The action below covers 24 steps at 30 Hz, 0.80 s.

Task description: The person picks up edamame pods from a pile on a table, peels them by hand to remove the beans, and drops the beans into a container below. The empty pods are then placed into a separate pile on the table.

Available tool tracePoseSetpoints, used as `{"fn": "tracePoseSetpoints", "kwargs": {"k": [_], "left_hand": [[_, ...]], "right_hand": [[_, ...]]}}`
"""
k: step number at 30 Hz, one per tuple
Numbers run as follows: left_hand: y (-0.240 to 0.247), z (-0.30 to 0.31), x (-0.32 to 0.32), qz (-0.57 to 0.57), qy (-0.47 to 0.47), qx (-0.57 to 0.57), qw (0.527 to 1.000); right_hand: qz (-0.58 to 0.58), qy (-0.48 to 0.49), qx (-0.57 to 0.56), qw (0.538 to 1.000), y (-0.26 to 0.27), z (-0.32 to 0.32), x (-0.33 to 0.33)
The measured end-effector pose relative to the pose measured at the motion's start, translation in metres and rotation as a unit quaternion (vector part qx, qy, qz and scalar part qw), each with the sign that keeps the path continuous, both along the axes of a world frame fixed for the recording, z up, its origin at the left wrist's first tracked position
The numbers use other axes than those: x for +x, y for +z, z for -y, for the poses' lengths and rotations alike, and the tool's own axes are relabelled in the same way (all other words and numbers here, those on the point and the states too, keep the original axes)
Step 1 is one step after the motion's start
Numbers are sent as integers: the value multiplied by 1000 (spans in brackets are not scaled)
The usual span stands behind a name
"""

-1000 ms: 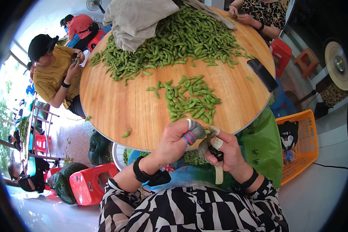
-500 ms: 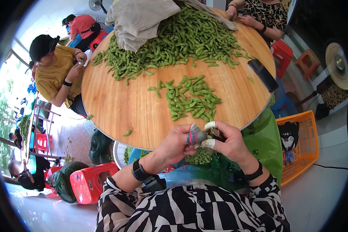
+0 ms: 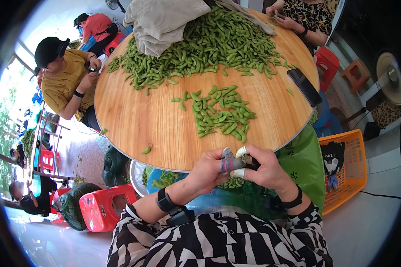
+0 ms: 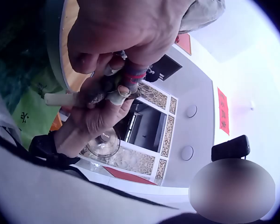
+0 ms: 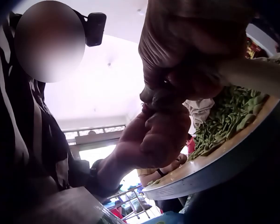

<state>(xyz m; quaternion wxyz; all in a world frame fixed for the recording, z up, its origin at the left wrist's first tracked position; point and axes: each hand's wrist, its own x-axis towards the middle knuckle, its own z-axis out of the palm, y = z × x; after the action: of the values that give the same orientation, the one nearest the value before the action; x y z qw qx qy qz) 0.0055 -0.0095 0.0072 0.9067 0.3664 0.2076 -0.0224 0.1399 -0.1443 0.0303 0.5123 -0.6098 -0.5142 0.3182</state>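
Left hand [image 3: 207, 171] and right hand [image 3: 267, 171] meet fingertip to fingertip at the table [image 3: 138, 115] edge, 6 o'clock position. The left hand's sleeved thumb and forefinger pinch a small dark piece [image 3: 249, 161] against the taped right fingers; its kind cannot be told. The right hand is clenched round a pale handle [image 4: 56, 98]. This handle shows in the wrist views only, as the fist covers it in the head view. Loose pods [image 3: 220, 111] lie at 12 o'clock, a phone [image 3: 304, 86] at 1 o'clock and an orange basket [image 3: 343, 164] at 3 o'clock.
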Motion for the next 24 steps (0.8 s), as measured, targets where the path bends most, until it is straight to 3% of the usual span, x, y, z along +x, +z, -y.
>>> {"fn": "tracePoseSetpoints", "kwargs": {"k": [2, 6, 8, 9, 11, 13, 15, 16, 17, 18, 19, 20, 21, 22, 24], "left_hand": [[1, 2, 3, 2, 44, 118, 992], [7, -1, 2, -38, 12, 170, 985], [12, -6, -5, -25, -52, 307, 950], [12, -11, -11, -25, -50, 308, 950], [13, -25, -31, 20, -168, 467, 868], [41, -46, -56, 52, -330, 661, 672], [51, -59, -90, -3, -431, 715, 551], [56, -68, -98, -6, -429, 716, 550], [60, -76, -105, -44, -430, 739, 518], [63, -82, -108, -81, -429, 759, 483], [59, -96, -101, -72, -398, 764, 502], [52, -115, -87, -62, -366, 768, 521], [51, -126, -70, -23, -249, 788, 562], [41, -139, -51, -53, -157, 839, 519], [24, -167, -13, -23, -8, 830, 557]], "right_hand": [[-27, -13, -7, 1000, -2, -1, 0], [-63, -23, -10, 998, -7, 3, 3], [102, -39, -1, 994, -11, 4, 1], [102, -37, 1, 994, -12, 5, 1], [95, -19, -58, 994, -14, 9, 0], [121, 30, -54, 991, -18, 19, 4], [147, 82, -50, 984, -21, 24, 6], [183, 72, -41, 980, -21, 25, 5], [220, 60, -31, 973, -20, 25, 5], [178, 67, -27, 981, -19, 23, 6], [178, 68, -26, 981, -18, 22, 4], [36, 38, -78, 996, -16, 20, 2], [-105, 7, -128, 986, -14, 18, 0], [-175, 10, -109, 978, -12, 15, -2], [-227, 19, -105, 968, -17, 12, -4]]}}
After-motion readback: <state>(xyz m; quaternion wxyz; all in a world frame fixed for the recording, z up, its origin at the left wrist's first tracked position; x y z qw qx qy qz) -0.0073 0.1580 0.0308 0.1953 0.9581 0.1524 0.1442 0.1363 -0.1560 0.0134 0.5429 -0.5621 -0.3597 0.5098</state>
